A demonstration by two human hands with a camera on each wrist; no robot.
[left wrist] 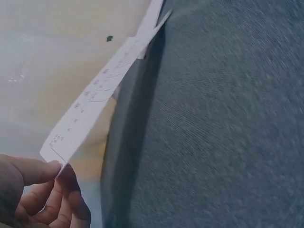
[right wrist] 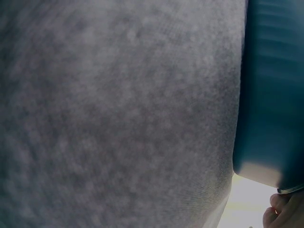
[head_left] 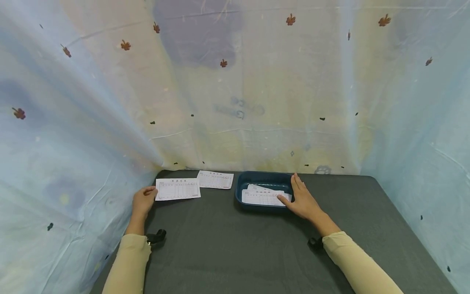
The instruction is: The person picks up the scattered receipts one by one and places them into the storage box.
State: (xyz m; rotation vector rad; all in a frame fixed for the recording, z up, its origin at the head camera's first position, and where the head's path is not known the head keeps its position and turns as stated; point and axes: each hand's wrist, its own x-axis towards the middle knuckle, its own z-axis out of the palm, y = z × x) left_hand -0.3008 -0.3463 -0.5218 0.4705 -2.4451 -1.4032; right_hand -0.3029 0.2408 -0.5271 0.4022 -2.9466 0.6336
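A white printed paper form [head_left: 178, 189], ruled like a receipt slip, is pinched at its left edge between the thumb and fingers of my left hand [head_left: 144, 201]. The left wrist view shows this slip [left wrist: 92, 99] lifted at a slant above the table edge. Just behind it, a second slip [head_left: 216, 179] lies on the table. My right hand [head_left: 304, 203] rests at the right rim of a dark blue plastic tub [head_left: 264, 208], its fingers straight and its thumb over the slips [head_left: 261, 198] inside. In the right wrist view only a few fingertips [right wrist: 285, 211] show beside the tub's wall.
A dark grey cloth covers the table [head_left: 235, 249]. Patterned pale fabric [head_left: 257, 94] hangs behind the table and along both sides. Black straps with small devices [head_left: 157, 237] sit at both wrists.
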